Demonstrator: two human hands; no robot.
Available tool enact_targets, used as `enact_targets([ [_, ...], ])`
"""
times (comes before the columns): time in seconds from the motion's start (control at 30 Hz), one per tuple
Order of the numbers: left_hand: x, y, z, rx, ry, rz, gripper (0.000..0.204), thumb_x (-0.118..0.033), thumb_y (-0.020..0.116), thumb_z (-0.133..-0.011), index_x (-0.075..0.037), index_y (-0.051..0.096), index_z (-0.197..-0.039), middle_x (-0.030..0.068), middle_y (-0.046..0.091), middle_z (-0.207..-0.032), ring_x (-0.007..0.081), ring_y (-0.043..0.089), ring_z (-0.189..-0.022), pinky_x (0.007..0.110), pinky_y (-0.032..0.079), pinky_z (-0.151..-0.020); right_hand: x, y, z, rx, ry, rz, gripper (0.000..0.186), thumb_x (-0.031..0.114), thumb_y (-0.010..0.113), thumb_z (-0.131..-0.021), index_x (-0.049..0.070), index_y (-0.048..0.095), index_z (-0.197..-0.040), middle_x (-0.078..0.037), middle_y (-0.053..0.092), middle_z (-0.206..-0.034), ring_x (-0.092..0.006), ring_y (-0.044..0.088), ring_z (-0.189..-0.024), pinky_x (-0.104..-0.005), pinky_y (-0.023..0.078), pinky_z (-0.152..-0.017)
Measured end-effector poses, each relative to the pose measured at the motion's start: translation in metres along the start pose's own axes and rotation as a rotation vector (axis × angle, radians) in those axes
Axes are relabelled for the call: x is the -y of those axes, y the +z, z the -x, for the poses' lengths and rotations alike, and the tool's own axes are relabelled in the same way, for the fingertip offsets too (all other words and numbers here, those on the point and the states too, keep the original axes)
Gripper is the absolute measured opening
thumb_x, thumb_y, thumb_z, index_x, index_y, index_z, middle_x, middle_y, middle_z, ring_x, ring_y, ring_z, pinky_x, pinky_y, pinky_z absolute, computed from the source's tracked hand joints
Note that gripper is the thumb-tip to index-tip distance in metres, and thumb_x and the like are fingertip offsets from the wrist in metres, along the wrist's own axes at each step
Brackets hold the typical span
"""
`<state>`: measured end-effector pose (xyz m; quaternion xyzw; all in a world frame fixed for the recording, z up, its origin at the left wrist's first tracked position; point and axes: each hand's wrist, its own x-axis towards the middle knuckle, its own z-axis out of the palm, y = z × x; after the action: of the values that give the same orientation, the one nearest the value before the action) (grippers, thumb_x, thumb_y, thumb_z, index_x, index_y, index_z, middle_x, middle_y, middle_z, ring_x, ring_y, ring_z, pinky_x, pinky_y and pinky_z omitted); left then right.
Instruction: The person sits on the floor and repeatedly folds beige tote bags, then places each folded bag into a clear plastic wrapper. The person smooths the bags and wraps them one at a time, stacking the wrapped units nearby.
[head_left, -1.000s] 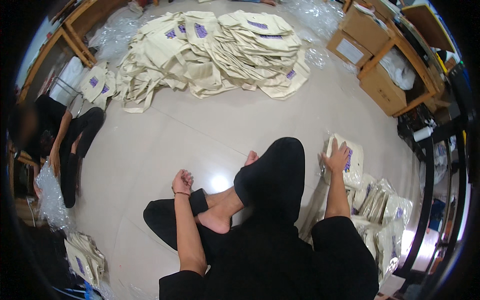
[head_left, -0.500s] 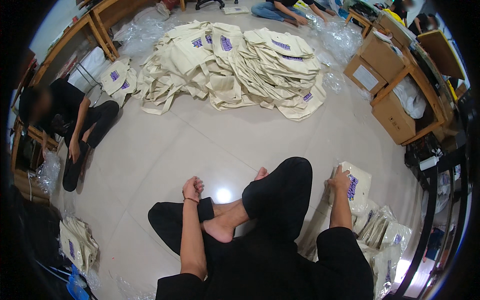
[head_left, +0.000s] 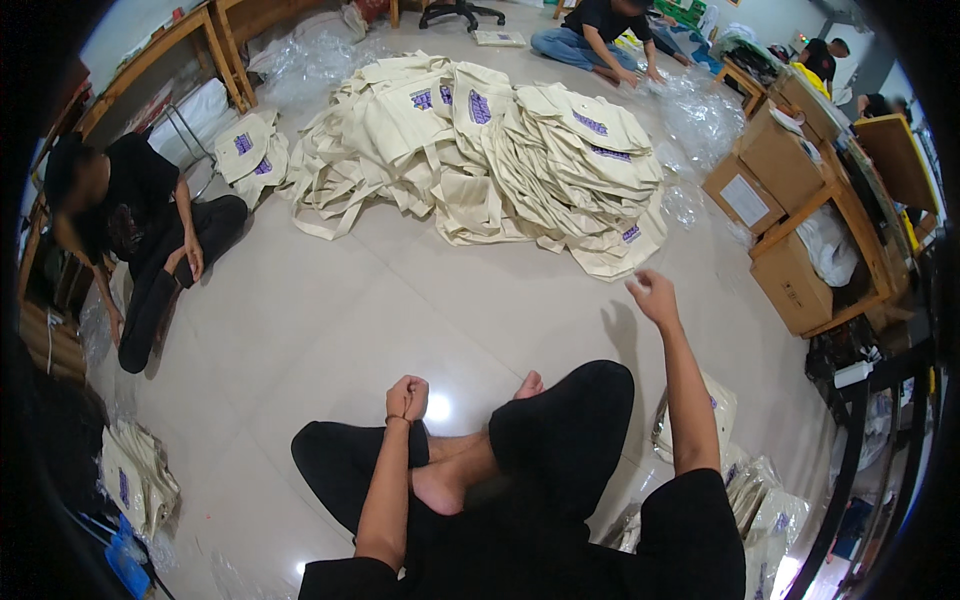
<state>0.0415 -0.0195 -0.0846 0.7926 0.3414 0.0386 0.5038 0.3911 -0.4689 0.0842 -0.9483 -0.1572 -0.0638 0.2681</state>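
My left hand (head_left: pixel 406 398) rests above my crossed legs, its fingers curled into a loose fist with nothing visible in it. Out in front to the right, my right hand (head_left: pixel 652 295) hangs over the floor with its fingers bent and a little apart, holding nothing. It is closest to the near right edge of a big heap of cream cloth tote bags (head_left: pixel 470 190) with purple prints. Beneath my right forearm lies a tote bag in clear plastic (head_left: pixel 722 405), partly hidden by the arm. More plastic-wrapped bags (head_left: pixel 765 510) are stacked beside my right hip.
A co-worker (head_left: pixel 150 220) sits on the floor at left; another (head_left: pixel 605 45) sits beyond the heap near loose clear plastic (head_left: pixel 705 120). Cardboard boxes (head_left: pixel 790 280) and a wooden rack stand at right. A stack of bags (head_left: pixel 140 480) lies at lower left.
My right hand has left the wrapped bag at my right and moved forward toward the heap. My left hand has shifted slightly right and stays closed. The view has tilted a little.
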Motion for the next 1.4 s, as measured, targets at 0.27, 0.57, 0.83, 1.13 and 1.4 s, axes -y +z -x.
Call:
enact_targets([
  [0.27, -0.018, -0.004, 0.006, -0.009, 0.013, -0.02, 0.024, -0.029, 0.072, -0.089, -0.007, 0.076, -0.097, 0.0089, 0.072, -0.076, 0.0174, 0.068, -0.069, 0.033, 0.055, -0.068, 0.125, 0.022, -0.192, -0.091, -0.336, 0.198, 0.059, 0.032, 0.076, -0.086, 0.008, 0.061, -0.138, -0.022, 0.056, -0.144, -0.0411, 0.053, -0.131, -0.0509, 0.047, -0.107],
  [0.57, -0.032, 0.0, -0.01, 0.038, -0.065, -0.031, 0.021, -0.026, 0.075, -0.092, -0.005, 0.074, -0.094, 0.0062, 0.071, -0.069, 0.0182, 0.068, -0.062, 0.032, 0.055, -0.063, 0.148, 0.101, -0.343, -0.27, -0.362, 0.388, 0.074, 0.027, 0.067, -0.093, 0.012, 0.035, -0.158, -0.026, 0.046, -0.152, -0.0488, 0.05, -0.134, -0.0544, 0.045, -0.11],
  [0.83, -0.033, 0.005, -0.017, 0.098, -0.11, 0.039, 0.022, -0.025, 0.073, -0.095, -0.004, 0.074, -0.099, 0.0078, 0.074, -0.076, 0.0149, 0.071, -0.063, 0.03, 0.056, -0.057, 0.156, 0.107, -0.347, -0.16, -0.124, 0.477, 0.028, 0.027, 0.056, -0.1, 0.009, 0.058, -0.123, -0.018, 0.067, -0.119, -0.043, 0.065, -0.112, -0.057, 0.053, -0.091],
  [1.13, -0.047, 0.001, -0.008, 0.087, -0.025, -0.075, 0.024, -0.026, 0.073, -0.092, -0.003, 0.074, -0.097, 0.0136, 0.075, -0.082, 0.0261, 0.073, -0.073, 0.038, 0.058, -0.07, 0.158, 0.097, -0.325, -0.033, -0.099, 0.49, 0.046, 0.042, 0.065, -0.096, 0.017, 0.064, -0.135, -0.021, 0.041, -0.156, -0.0439, 0.041, -0.141, -0.0554, 0.049, -0.104],
  [1.4, -0.039, 0.006, -0.012, 0.036, 0.061, -0.164, 0.023, -0.029, 0.075, -0.089, -0.006, 0.075, -0.095, 0.0128, 0.075, -0.081, 0.0261, 0.074, -0.072, 0.037, 0.058, -0.07, 0.167, 0.094, -0.33, 0.083, -0.1, 0.65, 0.072, 0.061, 0.066, -0.091, 0.019, 0.054, -0.149, -0.017, 0.018, -0.172, -0.0438, 0.017, -0.157, -0.0624, 0.038, -0.116],
])
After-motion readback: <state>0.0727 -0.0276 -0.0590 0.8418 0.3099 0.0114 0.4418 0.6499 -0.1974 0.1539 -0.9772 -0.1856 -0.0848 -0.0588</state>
